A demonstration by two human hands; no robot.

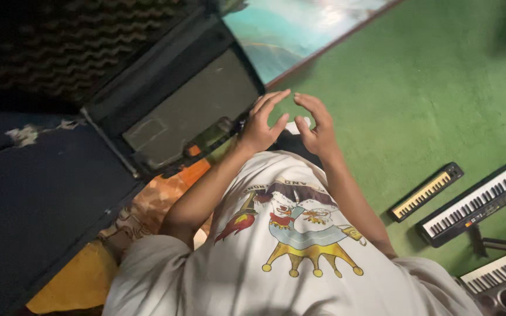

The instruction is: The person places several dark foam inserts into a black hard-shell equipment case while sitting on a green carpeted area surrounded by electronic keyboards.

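Note:
Both my hands are raised in front of my chest, above a green floor. My left hand (263, 123) has its fingers spread and slightly curled, and holds nothing. My right hand (317, 126) sits just beside it, fingers apart and bent, also holding nothing. A small white thing (294, 125) shows between the two hands, partly hidden; I cannot tell what it is. Close to my left hand lies a dark flat case with a grey panel (197, 108). My white printed shirt (288, 246) fills the lower middle of the view.
A small keyboard (426, 191) and a larger keyboard (480, 200) lie on the green floor (417, 88) at right, a third keyboard (499, 271) at lower right. A painted board (288, 29) leans at top. Orange-yellow cloth (77, 275) lies lower left, dark foam panel (60, 41) upper left.

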